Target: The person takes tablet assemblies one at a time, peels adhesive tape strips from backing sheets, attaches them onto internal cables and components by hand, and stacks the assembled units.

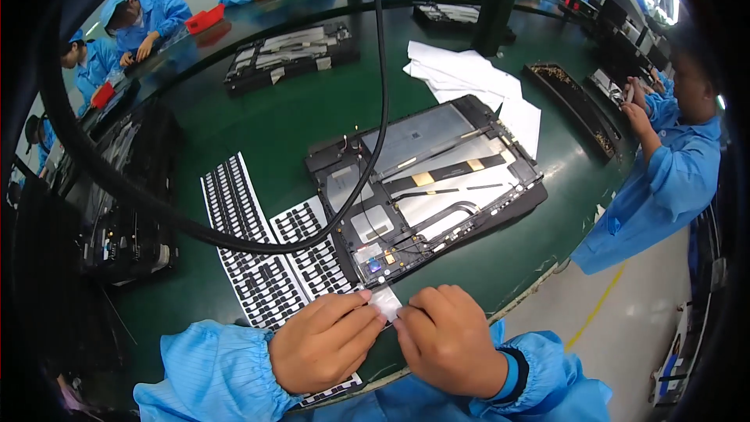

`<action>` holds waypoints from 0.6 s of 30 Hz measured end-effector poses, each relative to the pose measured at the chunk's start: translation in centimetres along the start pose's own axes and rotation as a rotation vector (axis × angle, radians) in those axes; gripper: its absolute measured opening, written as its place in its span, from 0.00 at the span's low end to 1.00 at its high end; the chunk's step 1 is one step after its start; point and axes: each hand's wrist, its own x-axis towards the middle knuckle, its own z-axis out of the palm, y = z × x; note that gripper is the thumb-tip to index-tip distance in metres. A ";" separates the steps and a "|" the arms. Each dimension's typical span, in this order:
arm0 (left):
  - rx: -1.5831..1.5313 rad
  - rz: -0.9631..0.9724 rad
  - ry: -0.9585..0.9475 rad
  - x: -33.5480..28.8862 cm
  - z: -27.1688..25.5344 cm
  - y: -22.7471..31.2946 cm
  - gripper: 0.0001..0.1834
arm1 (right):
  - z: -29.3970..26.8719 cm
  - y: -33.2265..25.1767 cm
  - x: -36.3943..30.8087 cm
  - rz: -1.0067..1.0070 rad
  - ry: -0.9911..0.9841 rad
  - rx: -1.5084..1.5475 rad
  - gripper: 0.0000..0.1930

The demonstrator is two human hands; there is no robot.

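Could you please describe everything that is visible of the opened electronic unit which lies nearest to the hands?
The opened electronic unit is flat, roughly rectangular and black-framed, with silvery, metal-looking plates, a black strip bearing gold-coloured patches, thin wires, and small blue and gold-coloured parts near one corner. It lies slanted on the green table, insides upward. That corner is close to the left hand; contact is unclear. A thick black cable partly hides it.

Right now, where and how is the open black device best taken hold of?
Probably by the black rim of its two short ends: left hand from the left, right hand from the right. The device lies open side up, so silver plates and small parts on top are exposed; the rim looks sturdier.
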 end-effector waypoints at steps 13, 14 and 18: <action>-0.021 0.018 -0.048 3.9 -3.4 1.7 0.16 | -8.9 8.8 -1.2 0.262 0.024 0.460 0.03; -0.062 0.063 -0.010 5.6 -3.3 1.7 0.17 | -9.8 10.0 -1.2 0.291 0.107 0.442 0.03; -0.105 0.232 -0.126 11.9 0.4 -1.7 0.18 | -11.1 13.3 1.1 0.346 0.108 0.415 0.01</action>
